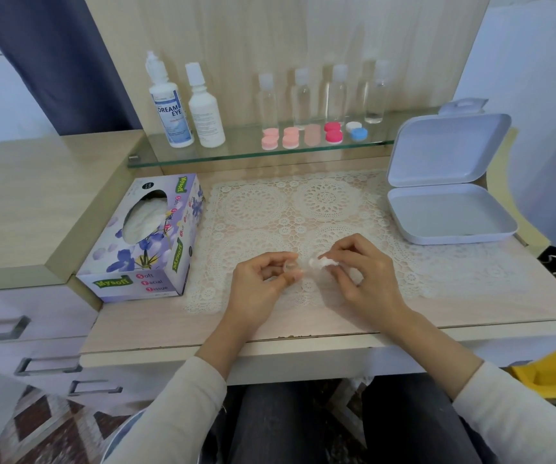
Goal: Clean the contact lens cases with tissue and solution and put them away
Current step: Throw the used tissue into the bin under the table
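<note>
My left hand (263, 279) pinches a small clear contact lens case (292, 265) just above the lace mat. My right hand (362, 266) pinches a crumpled white tissue wad (320, 261) right beside the case, touching or nearly touching it. Several lens cases in pink, red and blue-white (313, 134) stand in a row on the glass shelf (236, 155). Two white solution bottles (186, 108) stand at the shelf's left end. A purple tissue box (149, 242) lies to the left of my hands.
An open white plastic storage box (450, 216) sits at the right on the lace mat (303, 209). Several clear small bottles (320, 95) stand at the back of the shelf. Drawers with metal handles are at lower left.
</note>
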Demonstrator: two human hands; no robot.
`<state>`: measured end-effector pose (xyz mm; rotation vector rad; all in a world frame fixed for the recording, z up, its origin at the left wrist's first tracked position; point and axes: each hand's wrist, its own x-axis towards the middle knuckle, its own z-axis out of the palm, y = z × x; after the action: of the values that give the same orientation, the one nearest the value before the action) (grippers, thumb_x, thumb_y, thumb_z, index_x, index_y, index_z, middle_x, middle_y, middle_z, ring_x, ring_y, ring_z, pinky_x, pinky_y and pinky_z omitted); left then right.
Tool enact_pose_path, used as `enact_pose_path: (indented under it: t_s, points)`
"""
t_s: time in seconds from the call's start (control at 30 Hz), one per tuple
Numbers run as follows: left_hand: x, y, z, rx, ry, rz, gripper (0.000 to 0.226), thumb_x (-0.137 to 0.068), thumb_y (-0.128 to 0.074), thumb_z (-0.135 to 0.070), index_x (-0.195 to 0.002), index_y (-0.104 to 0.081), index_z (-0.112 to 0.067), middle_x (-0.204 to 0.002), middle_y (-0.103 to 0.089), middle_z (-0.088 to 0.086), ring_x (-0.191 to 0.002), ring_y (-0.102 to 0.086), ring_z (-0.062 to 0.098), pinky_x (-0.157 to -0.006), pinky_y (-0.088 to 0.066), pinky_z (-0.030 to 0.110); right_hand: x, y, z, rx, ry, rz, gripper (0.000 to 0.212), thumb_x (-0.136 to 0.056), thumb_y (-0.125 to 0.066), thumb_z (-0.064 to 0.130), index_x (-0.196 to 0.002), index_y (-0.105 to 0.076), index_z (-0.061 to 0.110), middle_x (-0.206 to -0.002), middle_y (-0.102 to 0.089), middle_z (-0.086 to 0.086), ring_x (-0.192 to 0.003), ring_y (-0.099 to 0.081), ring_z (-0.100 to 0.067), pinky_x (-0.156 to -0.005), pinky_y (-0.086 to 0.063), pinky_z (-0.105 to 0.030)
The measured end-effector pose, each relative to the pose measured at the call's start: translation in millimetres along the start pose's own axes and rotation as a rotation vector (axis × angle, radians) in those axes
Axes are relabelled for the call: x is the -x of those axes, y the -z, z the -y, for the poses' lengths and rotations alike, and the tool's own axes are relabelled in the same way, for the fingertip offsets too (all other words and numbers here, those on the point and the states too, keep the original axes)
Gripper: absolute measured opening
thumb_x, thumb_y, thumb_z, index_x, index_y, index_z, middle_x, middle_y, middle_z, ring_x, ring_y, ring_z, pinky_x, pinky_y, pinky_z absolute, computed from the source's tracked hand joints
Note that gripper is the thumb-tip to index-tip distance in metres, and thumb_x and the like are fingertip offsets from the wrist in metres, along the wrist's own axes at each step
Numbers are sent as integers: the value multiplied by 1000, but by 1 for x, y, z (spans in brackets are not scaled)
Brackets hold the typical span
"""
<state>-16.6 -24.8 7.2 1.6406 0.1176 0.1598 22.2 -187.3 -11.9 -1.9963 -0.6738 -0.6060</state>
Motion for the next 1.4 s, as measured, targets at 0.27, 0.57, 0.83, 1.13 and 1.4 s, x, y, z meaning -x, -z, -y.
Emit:
enact_pose_path:
  t_s: [0.27, 0.57, 0.83, 1.13, 1.4]
  points:
    - [1, 0, -5, 72, 22, 48, 18, -75, -69, -6, -91, -67, -12, -73, -69, 1, -74, -68, 13, -77, -56, 26, -7, 9, -2, -75, -103, -163, 31, -81, -55, -6, -97, -68, 16, -81, -56, 11, -57, -61, -13, -56, -45, -11]
    - [3, 0, -17, 92, 30, 32, 12, -80, -65, -12, -88, -66, -3, -76, -67, 12, -62, -67, 13, -61, -54, 19, -4, 7, 11, -54, 15, 41, 28, -75, -58, 27, -91, -72, 9, -86, -57, 1, -75, -54, 4, -66, -47, -12]
    - [5, -4, -10, -10, 4, 31, 45, -69, -74, -3, -112, -61, -11, -97, -62, 4, -75, -61, -2, -73, -52, 18, -7, 6, 23, -356, -360, 95, 8, -84, -65, 11, -80, -63, 17, -77, -65, 0, -69, -64, -14, -67, -52, -25]
    - [5, -12, -9, 162, 4, -87, 2, -80, -66, -6, -81, -65, -7, -78, -67, 6, -78, -64, 16, -79, -54, 29, -11, 16, 27, -744, -609, 162, 11, -85, -59, 8, -85, -63, -1, -80, -65, -8, -72, -63, -14, -76, -57, -32]
    - [1, 3, -16, 214, 28, -54, 8, -86, -57, -2, -89, -58, -10, -79, -68, 3, -75, -67, 14, -66, -56, 25, -15, 22, 22, -547, -631, 149, 10, -85, -62, 8, -85, -71, 13, -78, -70, 3, -53, -59, -10, -64, -56, -24]
